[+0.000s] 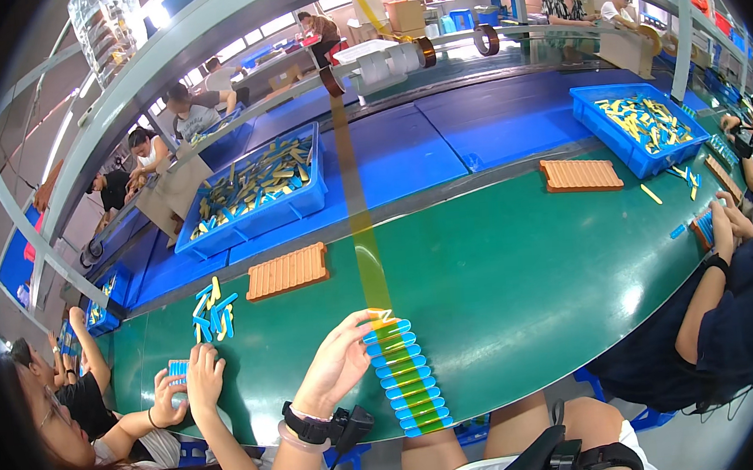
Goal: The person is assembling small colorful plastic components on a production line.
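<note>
A long workshop line with a green table (pixel 519 269) runs across the view, a blue raised section behind it from 10 to 2 o'clock, and other people seated along both ends. At 6 o'clock on the green surface lies a row of blue cells (pixel 401 375), short blue cylinders laid side by side in a column that slants toward the lower edge. A strip of yellow tape (pixel 361 236) descends from a tape roll (pixel 332 80) at 12 o'clock and runs down over the middle of the row. The left hand (pixel 337 364) rests at the top left end of the row, fingers loosely spread, with fingertips touching the uppermost cells where the tape meets them; a black wrist strap sits on that forearm. The right hand is not visible; only a black device on a wrist shows at the lower edge, so its state cannot be told. At 9 o'clock an orange ribbed tray (pixel 286 271) lies on the table, with a loose pile of cells (pixel 211 310) just beside it to the left. A blue bin (pixel 256 191) of mixed blue and yellow pieces stands at 10 o'clock, a second blue bin (pixel 644 125) at 2 o'clock, and a second orange tray (pixel 581 174) near it. A neighbour's hands (pixel 186 384) at 8 o'clock hold a small cell cluster.
</note>
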The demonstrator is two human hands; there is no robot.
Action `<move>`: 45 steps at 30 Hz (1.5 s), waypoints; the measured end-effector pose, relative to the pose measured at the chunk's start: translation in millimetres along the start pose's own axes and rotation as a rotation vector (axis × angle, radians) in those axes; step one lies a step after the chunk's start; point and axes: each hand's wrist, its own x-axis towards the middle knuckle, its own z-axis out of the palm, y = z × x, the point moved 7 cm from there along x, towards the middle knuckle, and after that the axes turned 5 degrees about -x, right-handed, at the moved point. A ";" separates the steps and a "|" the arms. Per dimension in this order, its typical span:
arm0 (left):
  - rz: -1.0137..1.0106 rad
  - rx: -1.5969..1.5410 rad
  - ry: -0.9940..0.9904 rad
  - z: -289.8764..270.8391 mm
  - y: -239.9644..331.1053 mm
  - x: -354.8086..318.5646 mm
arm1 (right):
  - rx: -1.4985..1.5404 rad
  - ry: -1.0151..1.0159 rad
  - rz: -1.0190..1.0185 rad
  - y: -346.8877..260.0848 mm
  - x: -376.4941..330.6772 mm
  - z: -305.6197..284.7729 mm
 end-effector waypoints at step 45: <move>-0.016 -0.049 -0.071 7.4 1.9 -3.4 | -0.541 -1.329 0.360 287.4 -185.4 -116.4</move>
